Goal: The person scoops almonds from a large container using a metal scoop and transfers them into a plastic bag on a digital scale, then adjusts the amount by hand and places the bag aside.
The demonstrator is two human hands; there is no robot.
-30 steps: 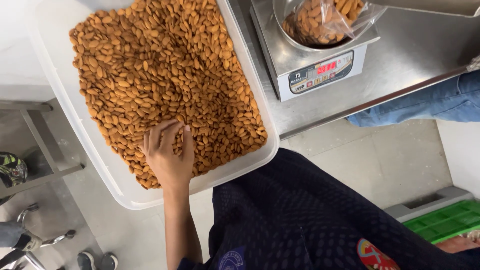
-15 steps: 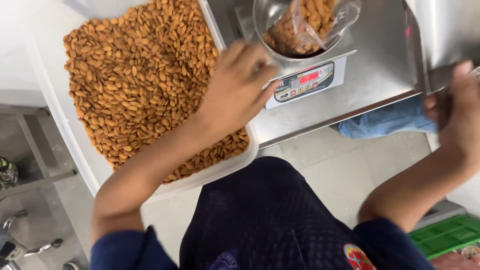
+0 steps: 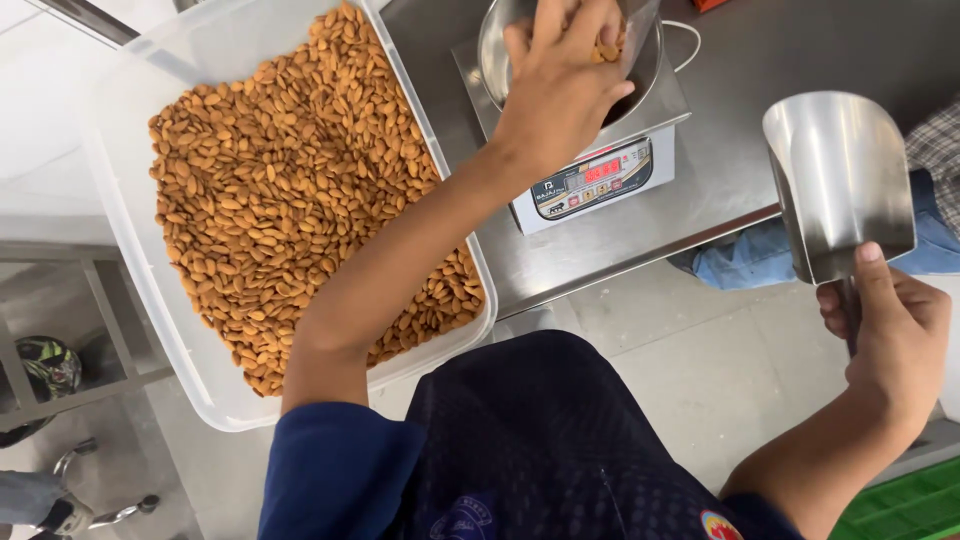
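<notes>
My left hand [image 3: 560, 85] reaches over the steel bowl [image 3: 495, 45] on the small digital scale [image 3: 590, 180] and pinches a few almonds at the mouth of a clear bag in the bowl. My right hand [image 3: 885, 320] grips the handle of an empty steel scoop [image 3: 835, 180], held upright off the table's near edge. A big clear plastic tub [image 3: 150, 300] full of almonds [image 3: 270, 200] lies under my left forearm.
The scale stands on a steel table [image 3: 720, 170]. Another person's checked sleeve and jeans [image 3: 935, 200] show at the right. A green crate [image 3: 910, 510] is at the lower right; metal legs [image 3: 95, 345] and floor at the left.
My left hand went from the almonds in the tub up to the bowl on the scale. My right hand came into view holding the scoop.
</notes>
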